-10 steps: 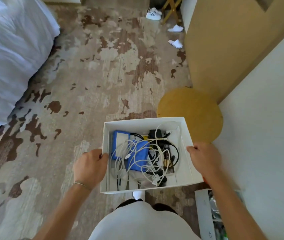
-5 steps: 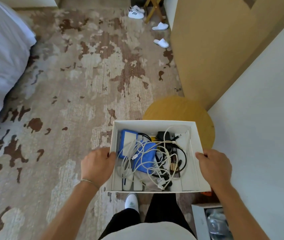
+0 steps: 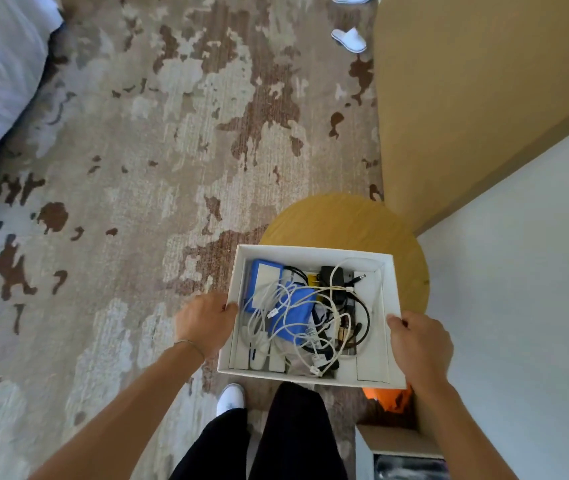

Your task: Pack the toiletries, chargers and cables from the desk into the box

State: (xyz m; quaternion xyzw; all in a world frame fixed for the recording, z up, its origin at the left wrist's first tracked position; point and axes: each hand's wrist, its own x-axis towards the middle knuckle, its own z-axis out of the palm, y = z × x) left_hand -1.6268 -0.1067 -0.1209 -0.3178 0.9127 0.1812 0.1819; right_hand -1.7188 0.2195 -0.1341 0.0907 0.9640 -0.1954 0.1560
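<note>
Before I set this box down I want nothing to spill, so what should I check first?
1. Left hand gripping the box wall: ok.
2. Right hand gripping the opposite wall: ok.
3. White cables inside the rim: ok.
4. Blue pouch lying inside the box: ok.
5. Round wooden table top bare for landing: ok.
6. Box bottom supported: cannot tell.

You hold a white box containing blue packs, white cables and black cables. The carpet shows beige-and-brown mottling; the round stool is mustard yellow.
</note>
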